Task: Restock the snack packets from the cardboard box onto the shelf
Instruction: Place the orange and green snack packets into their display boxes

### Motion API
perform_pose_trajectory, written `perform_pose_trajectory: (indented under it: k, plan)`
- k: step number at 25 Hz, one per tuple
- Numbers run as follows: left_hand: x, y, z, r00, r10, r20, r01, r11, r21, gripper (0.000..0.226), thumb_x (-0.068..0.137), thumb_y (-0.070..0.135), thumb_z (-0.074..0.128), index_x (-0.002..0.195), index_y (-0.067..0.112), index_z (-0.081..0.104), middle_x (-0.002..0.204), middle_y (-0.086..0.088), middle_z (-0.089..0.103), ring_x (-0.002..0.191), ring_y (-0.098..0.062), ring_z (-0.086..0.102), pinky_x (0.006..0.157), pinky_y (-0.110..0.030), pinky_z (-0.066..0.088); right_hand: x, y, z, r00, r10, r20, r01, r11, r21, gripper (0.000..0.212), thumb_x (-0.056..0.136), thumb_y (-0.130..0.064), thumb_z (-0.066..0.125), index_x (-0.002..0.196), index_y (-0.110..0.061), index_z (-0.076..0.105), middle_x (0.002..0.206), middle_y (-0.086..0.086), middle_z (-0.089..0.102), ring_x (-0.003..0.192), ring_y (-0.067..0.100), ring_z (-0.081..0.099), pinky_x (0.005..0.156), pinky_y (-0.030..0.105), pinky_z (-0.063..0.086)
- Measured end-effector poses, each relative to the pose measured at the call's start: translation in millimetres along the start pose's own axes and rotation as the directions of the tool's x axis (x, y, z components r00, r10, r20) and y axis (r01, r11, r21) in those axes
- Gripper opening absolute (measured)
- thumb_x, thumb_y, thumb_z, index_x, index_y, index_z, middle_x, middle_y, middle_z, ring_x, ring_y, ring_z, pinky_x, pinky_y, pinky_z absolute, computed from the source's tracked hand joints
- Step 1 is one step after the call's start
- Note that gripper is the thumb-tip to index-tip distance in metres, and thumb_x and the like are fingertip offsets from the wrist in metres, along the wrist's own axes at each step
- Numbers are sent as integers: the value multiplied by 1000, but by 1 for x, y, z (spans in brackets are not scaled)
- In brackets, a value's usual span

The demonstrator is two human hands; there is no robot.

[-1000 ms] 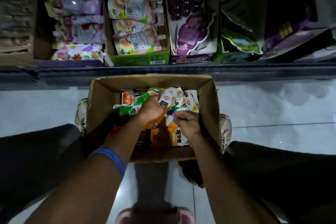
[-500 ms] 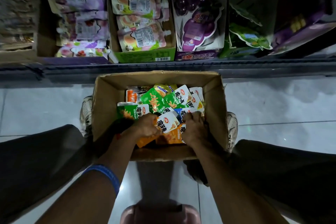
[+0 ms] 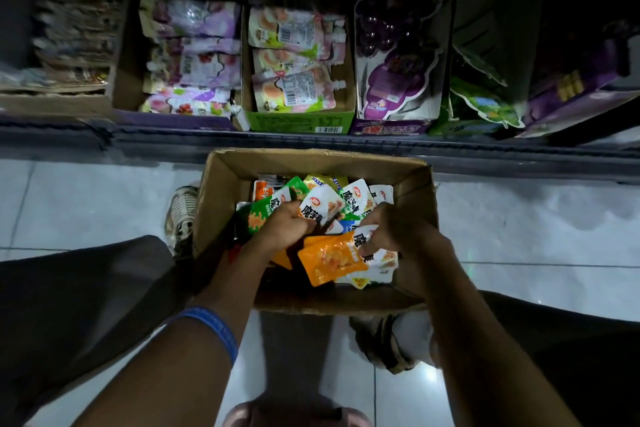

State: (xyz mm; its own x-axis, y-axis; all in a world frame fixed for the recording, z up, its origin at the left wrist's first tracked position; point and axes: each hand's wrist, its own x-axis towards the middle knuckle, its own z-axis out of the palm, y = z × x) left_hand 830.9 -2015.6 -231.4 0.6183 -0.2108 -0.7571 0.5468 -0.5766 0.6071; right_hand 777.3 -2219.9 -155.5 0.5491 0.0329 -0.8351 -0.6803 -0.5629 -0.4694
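Note:
An open cardboard box [image 3: 221, 191] stands on the floor between my feet, holding several small snack packets [image 3: 356, 199] in green, white and orange. My left hand [image 3: 285, 227] is inside the box, fingers curled round a bunch of green and white packets. My right hand [image 3: 388, 227] is beside it, fingers curled on white and orange packets [image 3: 332, 262] at the near side of the box. The shelf [image 3: 311, 146] runs across just beyond the box.
On the shelf sit display cartons: purple pouches [image 3: 197, 55], a green carton of peach pouches [image 3: 298, 66], a grape-shaped purple pack [image 3: 398, 55], green packs [image 3: 485, 104] at right. My shoes [image 3: 180, 215] flank the box on pale tiles. A pink stool edge [image 3: 298, 412] is below.
Both hands have gathered more packets and lifted them a little; an orange packet now shows under my right hand. The view has shifted slightly.

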Motion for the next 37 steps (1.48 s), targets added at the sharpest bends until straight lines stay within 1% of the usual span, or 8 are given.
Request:
perform_pose_trajectory:
  k: [3,8,12,16,19,23,30,37]
  plan:
    - [-16,7,-8,948,-69,311,108,988,-109,61,81,66,64,129,28,62,132,-1,63,121,-26,60,108,-44,41,8,-13,-3,993,-119,-3,119,992,-41,51,74,-19,81,122,-15,63,122,5,64,95,18,65,80,30,56]
    - [-19,-4,-8,960,-17,280,93,961,-260,27,83,21,77,109,21,70,107,-3,75,104,-25,70,97,-44,52,35,2,42,862,85,-499,291,722,627,51,76,-13,79,122,-13,56,117,5,63,94,11,62,67,21,52]
    - [-16,-6,-2,942,-8,336,119,942,-313,41,82,15,77,121,20,65,112,0,74,110,-22,67,96,-43,50,47,-6,67,996,66,-51,9,525,851,36,97,-44,47,125,-24,58,115,5,69,109,27,64,90,45,52]
    - [-16,-13,5,975,-40,217,128,903,-410,44,78,8,78,118,22,64,113,-2,74,108,-22,67,98,-44,49,57,-7,66,999,11,-42,24,662,749,38,97,-47,43,116,-25,66,116,3,69,107,21,63,95,40,47]
    - [-14,-16,-4,991,-53,127,108,867,-487,48,73,6,79,117,18,65,112,-6,74,106,-26,68,95,-43,51,70,27,55,844,295,-448,-49,873,484,35,94,-23,55,125,-7,59,128,15,61,113,29,57,93,30,42]
    - [-10,-26,-23,991,-106,87,137,820,-556,59,58,7,77,116,14,67,110,-12,73,105,-33,68,88,-44,55,70,54,69,721,57,-690,-117,992,-40,51,88,-18,63,136,-15,48,133,12,57,117,34,56,90,36,47]
    - [-20,-52,-25,914,-299,-274,112,836,-537,36,79,-5,72,107,17,64,87,-5,67,68,-20,62,61,-28,50,92,43,90,715,272,-644,-63,943,328,30,73,-9,76,102,-5,69,105,15,68,91,32,64,75,33,56]
    - [-20,-47,-25,910,-315,-271,105,806,-583,37,76,-4,73,104,19,66,102,-13,71,91,-34,68,84,-48,56,72,-12,84,949,205,-240,32,693,720,35,84,-10,72,115,-2,60,104,6,61,88,16,54,72,22,41]
